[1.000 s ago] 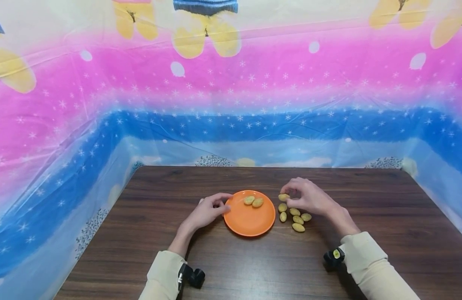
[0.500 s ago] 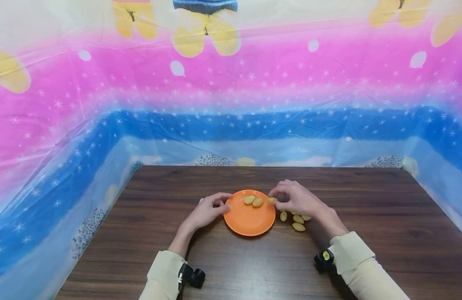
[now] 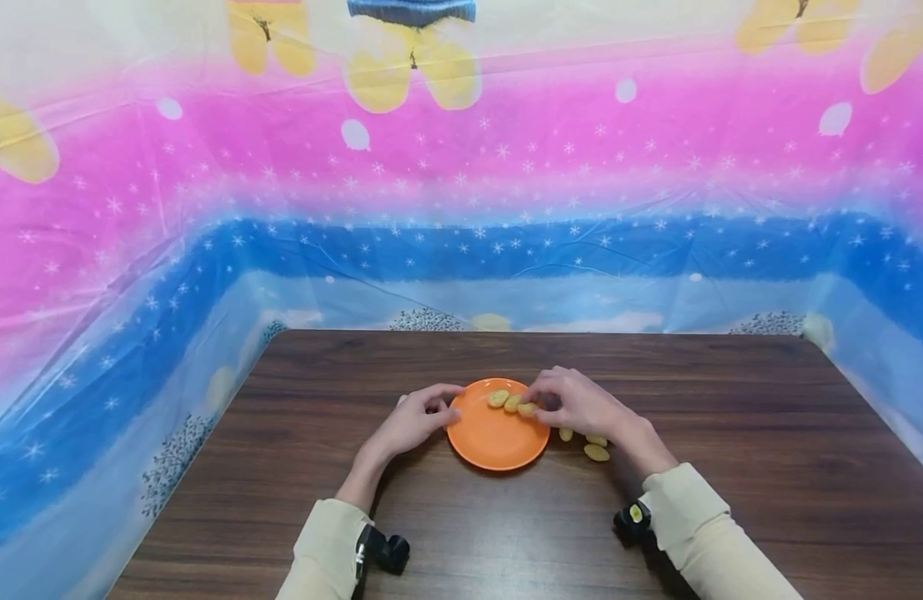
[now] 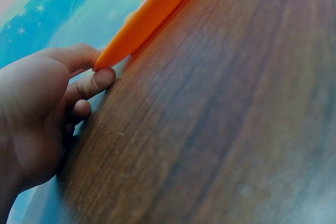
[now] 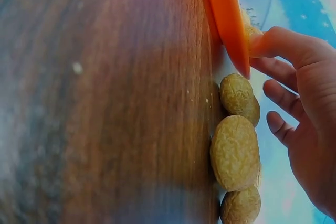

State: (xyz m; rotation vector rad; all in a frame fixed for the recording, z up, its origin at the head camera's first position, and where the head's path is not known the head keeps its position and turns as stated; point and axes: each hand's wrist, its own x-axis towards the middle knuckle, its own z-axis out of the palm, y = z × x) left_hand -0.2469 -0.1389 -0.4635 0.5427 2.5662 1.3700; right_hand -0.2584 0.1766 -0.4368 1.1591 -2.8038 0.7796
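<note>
In the head view an orange plate lies on the table. My left hand pinches its left rim; the left wrist view has the rim between thumb and finger. Two small wrinkled yellow-brown ovals, like tiny potatoes, rest on the plate's far part. Beside them, at the right side of the plate, my right hand pinches a third wrinkled yellow-brown oval between thumb and fingertips. In the right wrist view the fingers partly cover that oval behind the raised rim.
Several more wrinkled ovals lie on the table right of the plate, partly hidden by the right hand in the head view. The dark wooden table meets a patterned cloth at its back and sides.
My right hand has carried one wrinkled oval leftward from the loose group to the plate, beside the two there. The left hand has stayed at the rim.
</note>
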